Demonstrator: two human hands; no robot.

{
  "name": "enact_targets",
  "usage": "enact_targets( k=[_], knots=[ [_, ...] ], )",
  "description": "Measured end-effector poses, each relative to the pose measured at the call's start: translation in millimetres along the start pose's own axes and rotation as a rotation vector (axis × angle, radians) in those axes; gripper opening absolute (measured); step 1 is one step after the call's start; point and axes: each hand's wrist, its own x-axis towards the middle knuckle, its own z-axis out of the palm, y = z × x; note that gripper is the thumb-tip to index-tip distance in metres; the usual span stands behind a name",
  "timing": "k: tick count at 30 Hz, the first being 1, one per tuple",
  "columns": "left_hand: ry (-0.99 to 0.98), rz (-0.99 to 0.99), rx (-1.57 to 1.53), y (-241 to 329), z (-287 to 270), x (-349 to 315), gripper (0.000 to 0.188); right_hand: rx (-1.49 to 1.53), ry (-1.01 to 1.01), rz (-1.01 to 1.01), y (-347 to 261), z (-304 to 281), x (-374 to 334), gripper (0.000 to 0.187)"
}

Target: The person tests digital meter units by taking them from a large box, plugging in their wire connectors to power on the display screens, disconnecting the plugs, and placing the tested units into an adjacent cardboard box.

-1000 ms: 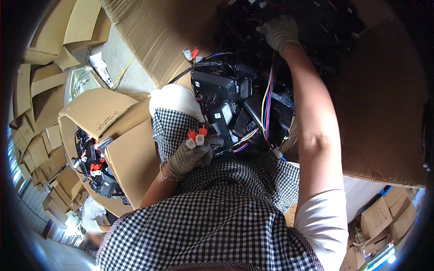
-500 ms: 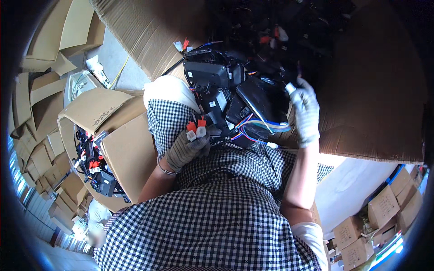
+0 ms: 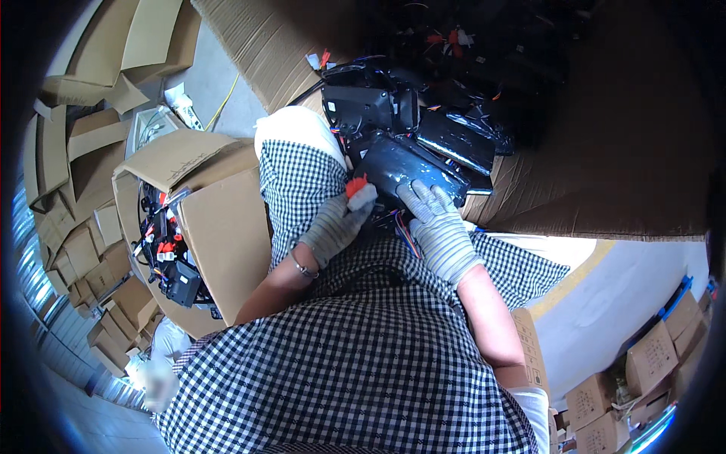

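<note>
My left hand (image 3: pixel 333 231), in a grey-white knit glove, is closed on red and white wire connectors (image 3: pixel 358 190) that stick out past its fingers. In front of me lies a shiny black flat-cased unit (image 3: pixel 404 168) with coloured wires (image 3: pixel 406 231) near its lower edge. My right hand (image 3: pixel 437 233), gloved too, rests on that unit's near right edge, fingers stretched out and holding nothing. Just beyond lie a black boxy unit (image 3: pixel 358 107) and another flat black unit (image 3: pixel 457 140). What the left palm covers is hidden.
A big cardboard box (image 3: pixel 635 174) opens ahead, its dark inside holding more black parts. At left stands an open carton (image 3: pixel 227 227) of black units with red and white connectors (image 3: pixel 165 250). Flattened cardboard (image 3: pixel 83 250) and cartons (image 3: pixel 652 356) flank me; a person (image 3: pixel 168 348) is at lower left.
My right hand came down from the big box onto the black unit and no longer holds a white connector. The unit now lies smooth side up; my left hand moved slightly right and up.
</note>
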Motion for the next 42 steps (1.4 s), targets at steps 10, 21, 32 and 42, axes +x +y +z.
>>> enact_targets(
  k=[10, 21, 32, 42],
  knots=[
    [0.204, -0.086, 0.235, 4.0, 6.9, 25.6, 0.035, -0.062, -0.039, -0.056, -4.7, 3.1, 0.8, 0.036],
    [0.193, -0.193, 0.387, -2.5, 6.0, 30.7, 0.034, 0.225, 0.090, -0.251, 8.6, 9.1, -7.6, 0.035],
    [0.087, -0.003, -0.166, 33.0, -1.8, 8.3, 0.041, -0.168, 0.262, 0.616, 104.0, -50.0, 138.4, 0.031],
    [0.046, 0.031, -0.363, 42.7, -0.6, 19.1, 0.045, 0.697, 0.394, 0.137, 69.2, -49.4, 67.7, 0.014]
  ],
)
